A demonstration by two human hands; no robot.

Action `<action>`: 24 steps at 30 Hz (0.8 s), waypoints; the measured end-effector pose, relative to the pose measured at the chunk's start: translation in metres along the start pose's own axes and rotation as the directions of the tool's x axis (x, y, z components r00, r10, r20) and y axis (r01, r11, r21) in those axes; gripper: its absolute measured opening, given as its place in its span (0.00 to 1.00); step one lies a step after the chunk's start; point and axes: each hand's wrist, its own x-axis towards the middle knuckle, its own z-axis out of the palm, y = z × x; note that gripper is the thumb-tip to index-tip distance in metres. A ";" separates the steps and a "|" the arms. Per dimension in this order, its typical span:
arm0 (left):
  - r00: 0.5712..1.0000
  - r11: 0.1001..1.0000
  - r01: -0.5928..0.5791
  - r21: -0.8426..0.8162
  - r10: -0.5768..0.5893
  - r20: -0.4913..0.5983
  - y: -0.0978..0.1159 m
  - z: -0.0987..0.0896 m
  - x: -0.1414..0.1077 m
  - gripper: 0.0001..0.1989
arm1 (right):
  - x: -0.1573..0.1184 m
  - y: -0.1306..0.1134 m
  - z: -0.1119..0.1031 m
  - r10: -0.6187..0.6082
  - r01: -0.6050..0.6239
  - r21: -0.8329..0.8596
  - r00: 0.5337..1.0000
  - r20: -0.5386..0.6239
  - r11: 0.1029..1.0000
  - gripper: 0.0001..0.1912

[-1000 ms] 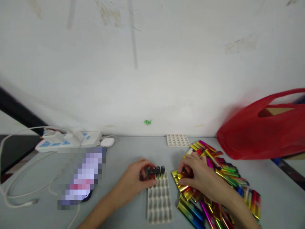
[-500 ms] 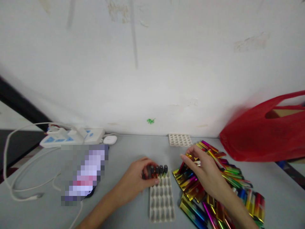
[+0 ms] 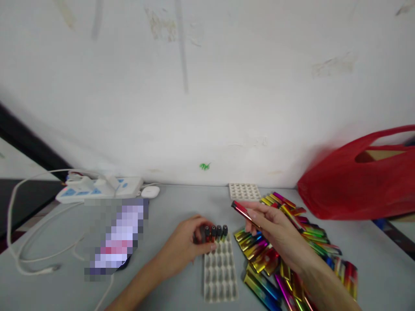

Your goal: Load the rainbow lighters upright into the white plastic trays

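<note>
We note: right hand (image 3: 272,226) pinches a red tube (image 3: 241,210), long axis slanting away leftward; tray (image 3: 220,278) lies to its left, nearer left hand (image 3: 184,238), curled beside standing black-topped tubes (image 3: 219,230), grip unclear.

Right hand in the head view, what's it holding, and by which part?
The right hand holds a shiny red stick by its body, pinched between thumb and fingers; the dark tip sticks out free.
</note>
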 end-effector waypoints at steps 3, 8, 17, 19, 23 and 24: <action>1.000 1.000 -0.007 0.001 0.007 0.001 0.001 0.000 0.000 0.17 | -0.003 0.001 0.002 0.020 -0.026 0.085 0.998 0.065 0.996 0.23; 1.000 1.000 -0.018 0.017 0.018 -0.002 0.001 -0.001 0.000 0.15 | -0.007 0.003 0.008 0.069 -0.093 0.247 0.992 0.102 0.965 0.20; 1.000 1.000 -0.007 -0.008 0.006 -0.010 0.001 0.000 0.000 0.15 | -0.004 0.010 0.012 0.151 -0.181 0.316 0.982 0.117 0.931 0.26; 1.000 1.000 0.001 -0.019 -0.001 -0.005 0.001 0.000 0.000 0.17 | -0.005 0.009 0.012 0.140 -0.174 0.296 0.981 0.132 0.939 0.28; 1.000 0.998 0.019 -0.056 -0.019 -0.004 0.001 0.000 0.000 0.20 | -0.003 0.009 0.014 0.159 -0.196 0.294 0.976 0.145 0.935 0.31; 1.000 0.998 0.022 -0.053 -0.022 -0.003 0.001 0.000 0.000 0.20 | -0.003 0.009 0.013 0.176 -0.214 0.307 0.973 0.146 0.927 0.32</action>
